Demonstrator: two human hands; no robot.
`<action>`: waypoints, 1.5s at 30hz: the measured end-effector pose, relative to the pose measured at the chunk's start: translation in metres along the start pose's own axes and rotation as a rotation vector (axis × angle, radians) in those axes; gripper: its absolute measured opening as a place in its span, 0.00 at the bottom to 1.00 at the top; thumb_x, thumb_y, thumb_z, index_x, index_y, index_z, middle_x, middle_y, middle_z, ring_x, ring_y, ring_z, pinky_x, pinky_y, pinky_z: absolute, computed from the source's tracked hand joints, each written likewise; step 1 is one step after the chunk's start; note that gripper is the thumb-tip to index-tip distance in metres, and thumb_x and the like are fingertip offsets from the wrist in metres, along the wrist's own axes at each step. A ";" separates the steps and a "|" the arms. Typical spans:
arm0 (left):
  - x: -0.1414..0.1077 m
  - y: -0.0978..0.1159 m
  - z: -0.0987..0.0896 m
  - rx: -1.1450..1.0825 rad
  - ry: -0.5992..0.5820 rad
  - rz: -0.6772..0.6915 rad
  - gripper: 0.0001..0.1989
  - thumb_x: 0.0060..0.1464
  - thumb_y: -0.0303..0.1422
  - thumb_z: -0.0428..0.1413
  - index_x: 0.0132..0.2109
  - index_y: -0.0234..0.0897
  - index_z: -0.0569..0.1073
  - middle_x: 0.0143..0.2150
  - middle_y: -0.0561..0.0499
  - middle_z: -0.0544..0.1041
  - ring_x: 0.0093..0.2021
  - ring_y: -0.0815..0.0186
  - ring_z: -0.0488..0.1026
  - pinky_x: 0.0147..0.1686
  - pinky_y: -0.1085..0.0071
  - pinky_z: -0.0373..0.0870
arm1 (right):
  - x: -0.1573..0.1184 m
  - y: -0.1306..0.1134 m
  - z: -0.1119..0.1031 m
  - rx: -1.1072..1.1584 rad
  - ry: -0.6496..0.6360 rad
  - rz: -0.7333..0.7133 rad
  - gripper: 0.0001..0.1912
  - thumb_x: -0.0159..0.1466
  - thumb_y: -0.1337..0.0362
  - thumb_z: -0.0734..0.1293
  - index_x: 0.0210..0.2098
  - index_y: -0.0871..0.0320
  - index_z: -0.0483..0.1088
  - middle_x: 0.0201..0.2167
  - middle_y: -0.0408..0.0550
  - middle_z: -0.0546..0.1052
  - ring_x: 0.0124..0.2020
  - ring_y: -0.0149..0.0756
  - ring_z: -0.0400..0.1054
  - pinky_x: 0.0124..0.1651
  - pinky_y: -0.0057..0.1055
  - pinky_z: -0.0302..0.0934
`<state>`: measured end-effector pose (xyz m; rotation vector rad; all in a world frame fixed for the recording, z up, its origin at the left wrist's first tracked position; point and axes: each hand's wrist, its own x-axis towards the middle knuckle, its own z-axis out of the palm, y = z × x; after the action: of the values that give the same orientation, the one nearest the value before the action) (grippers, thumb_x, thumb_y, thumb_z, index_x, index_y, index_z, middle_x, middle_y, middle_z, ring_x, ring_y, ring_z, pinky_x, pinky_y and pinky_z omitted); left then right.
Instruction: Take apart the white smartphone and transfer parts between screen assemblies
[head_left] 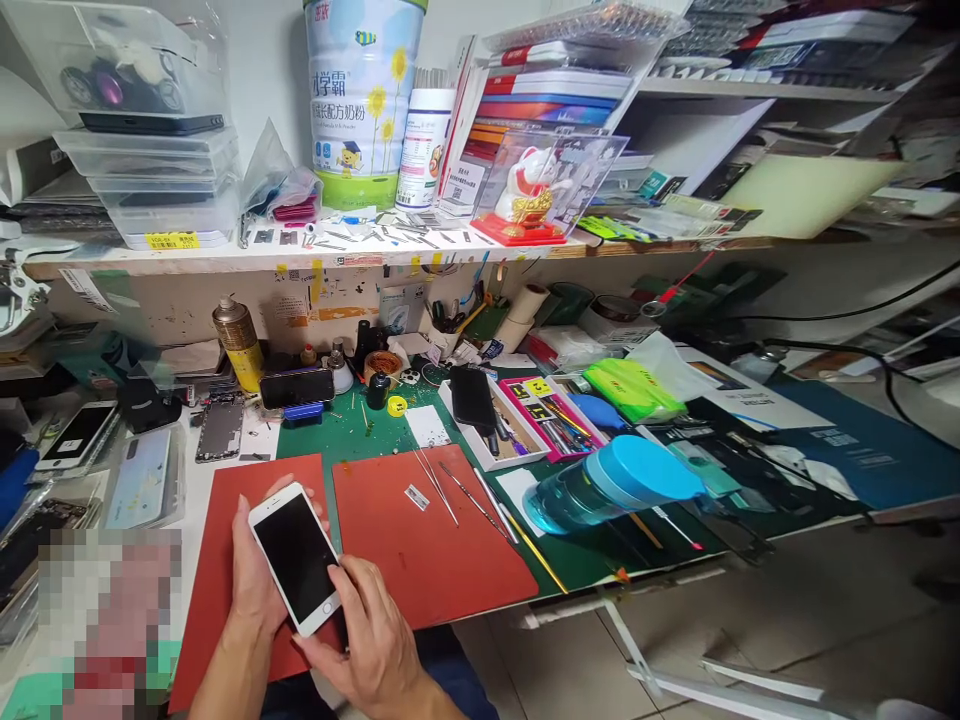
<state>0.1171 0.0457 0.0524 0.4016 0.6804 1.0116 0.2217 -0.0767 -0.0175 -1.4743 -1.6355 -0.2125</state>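
Observation:
A white smartphone (296,560) with a dark screen and a round home button lies in my left hand (251,560). The fingers of that hand wrap round its back and left edge. My right hand (367,625) is at the phone's lower right, thumb at the bottom edge and fingertips on the screen's right side. Both hands are above a red mat (217,530). On a second red mat (442,560) to the right lie tweezers (439,487), a thin metal tool (472,497) and a small silvery piece (417,497).
A blue-lidded bottle (615,480) stands right of the mats. Behind are a white tray (517,458) with a dark phone, a pink tool tray (555,415), a spray can (238,345) and a propped phone (297,388). A loaded shelf (262,262) overhangs the back.

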 end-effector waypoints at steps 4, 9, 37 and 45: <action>0.000 0.000 0.000 -0.016 -0.006 0.007 0.26 0.65 0.50 0.55 0.62 0.41 0.74 0.44 0.42 0.82 0.37 0.52 0.82 0.38 0.54 0.82 | -0.001 0.001 0.000 0.009 -0.009 -0.006 0.33 0.71 0.47 0.69 0.61 0.69 0.67 0.51 0.69 0.78 0.52 0.55 0.78 0.48 0.45 0.80; 0.000 -0.001 0.001 -0.008 0.001 0.011 0.26 0.66 0.51 0.54 0.61 0.39 0.75 0.44 0.42 0.82 0.37 0.54 0.82 0.39 0.55 0.82 | -0.001 0.001 -0.001 0.016 -0.004 -0.004 0.32 0.70 0.48 0.70 0.62 0.68 0.67 0.51 0.68 0.78 0.53 0.55 0.77 0.49 0.46 0.80; -0.005 -0.005 -0.002 -0.050 -0.015 0.020 0.27 0.65 0.52 0.55 0.62 0.40 0.74 0.44 0.43 0.82 0.38 0.55 0.81 0.41 0.57 0.81 | -0.006 -0.002 -0.001 0.037 -0.013 -0.004 0.31 0.69 0.51 0.72 0.63 0.67 0.67 0.51 0.68 0.78 0.52 0.55 0.77 0.47 0.48 0.80; -0.006 -0.005 -0.001 -0.047 -0.013 0.012 0.27 0.65 0.52 0.56 0.62 0.40 0.74 0.44 0.43 0.82 0.39 0.55 0.82 0.39 0.59 0.80 | -0.006 -0.002 -0.001 0.041 -0.024 0.003 0.32 0.69 0.51 0.72 0.63 0.66 0.66 0.51 0.68 0.77 0.52 0.55 0.76 0.47 0.49 0.80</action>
<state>0.1176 0.0381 0.0504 0.3710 0.6421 1.0342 0.2197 -0.0825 -0.0204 -1.4537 -1.6473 -0.1597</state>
